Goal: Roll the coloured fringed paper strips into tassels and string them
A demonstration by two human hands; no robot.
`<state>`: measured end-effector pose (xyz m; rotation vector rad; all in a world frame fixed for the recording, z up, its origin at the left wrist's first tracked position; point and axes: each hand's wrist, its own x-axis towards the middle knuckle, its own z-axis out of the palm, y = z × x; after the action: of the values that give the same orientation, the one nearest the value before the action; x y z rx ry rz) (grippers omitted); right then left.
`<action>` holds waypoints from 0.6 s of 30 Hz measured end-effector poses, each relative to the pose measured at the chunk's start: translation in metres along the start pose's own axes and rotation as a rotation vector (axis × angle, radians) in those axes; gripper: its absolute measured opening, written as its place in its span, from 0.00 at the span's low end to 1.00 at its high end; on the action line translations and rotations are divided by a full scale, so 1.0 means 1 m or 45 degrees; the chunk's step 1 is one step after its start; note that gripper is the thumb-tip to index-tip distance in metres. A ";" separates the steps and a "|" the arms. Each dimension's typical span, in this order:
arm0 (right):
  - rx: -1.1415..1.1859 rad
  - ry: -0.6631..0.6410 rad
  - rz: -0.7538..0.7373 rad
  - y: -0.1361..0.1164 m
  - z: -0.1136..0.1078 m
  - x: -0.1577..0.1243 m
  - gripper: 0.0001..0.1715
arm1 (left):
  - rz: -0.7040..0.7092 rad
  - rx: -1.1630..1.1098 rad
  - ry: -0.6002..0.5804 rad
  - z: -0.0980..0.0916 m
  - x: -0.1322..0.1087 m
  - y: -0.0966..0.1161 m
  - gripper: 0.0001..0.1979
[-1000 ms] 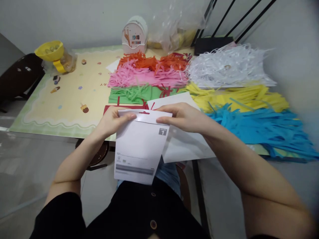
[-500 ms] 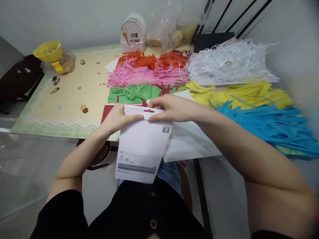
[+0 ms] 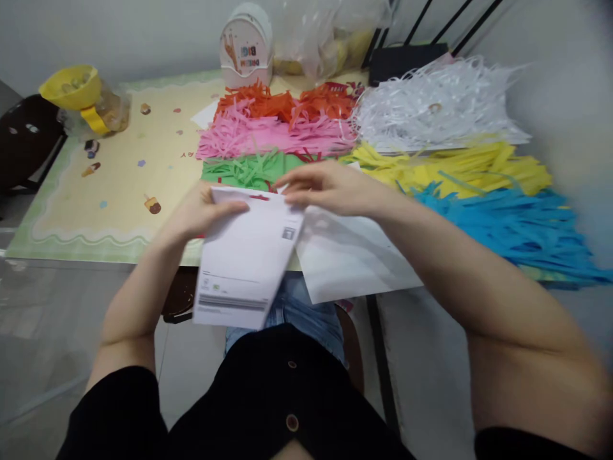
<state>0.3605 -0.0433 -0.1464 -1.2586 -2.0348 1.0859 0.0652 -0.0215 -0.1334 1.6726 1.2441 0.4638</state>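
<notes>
A white packet [image 3: 244,262] with a hang hole and a printed "1" hangs over the table's front edge, above my lap. My left hand [image 3: 201,211] is closed on its top left corner, thumb on the front. My right hand [image 3: 330,188] pinches the packet's top right edge, fingers together and slightly blurred. A white sheet [image 3: 349,255] lies on the table under my right wrist. Just beyond my hands lie green paper strips [image 3: 249,169].
Piles of cut paper strips cover the table: orange [image 3: 282,102], pink [image 3: 268,134], white [image 3: 431,108], yellow [image 3: 460,169], blue [image 3: 512,223]. A yellow funnel on a jar [image 3: 81,96] stands far left, a white tin [image 3: 246,45] and plastic bag [image 3: 325,38] at the back. A dark chair [image 3: 23,140] is left.
Both hands have moved left and a little away from me with the packet, which now tilts with its lower end toward the left. My right hand has slid along the top edge.
</notes>
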 end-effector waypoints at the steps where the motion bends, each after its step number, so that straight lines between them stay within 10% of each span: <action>1: -0.020 0.119 0.014 0.010 -0.004 -0.006 0.20 | -0.013 0.069 -0.021 -0.012 0.000 -0.004 0.24; 4: -0.244 0.318 0.158 0.046 -0.003 -0.032 0.12 | -0.001 0.241 -0.388 -0.026 -0.001 -0.015 0.18; 8: -0.391 0.332 0.335 0.087 0.028 -0.065 0.14 | 0.220 0.201 -0.854 0.022 0.007 -0.018 0.18; 13: -0.470 0.502 0.313 0.111 0.063 -0.079 0.20 | 0.170 0.136 -0.826 0.095 0.041 -0.026 0.36; 18: -0.496 0.504 0.216 0.116 0.075 -0.082 0.20 | 0.116 0.186 -0.763 0.113 0.056 -0.043 0.37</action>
<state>0.3967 -0.1149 -0.2855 -1.7088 -1.9051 0.4589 0.1509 -0.0241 -0.2355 1.8137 0.7724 -0.0859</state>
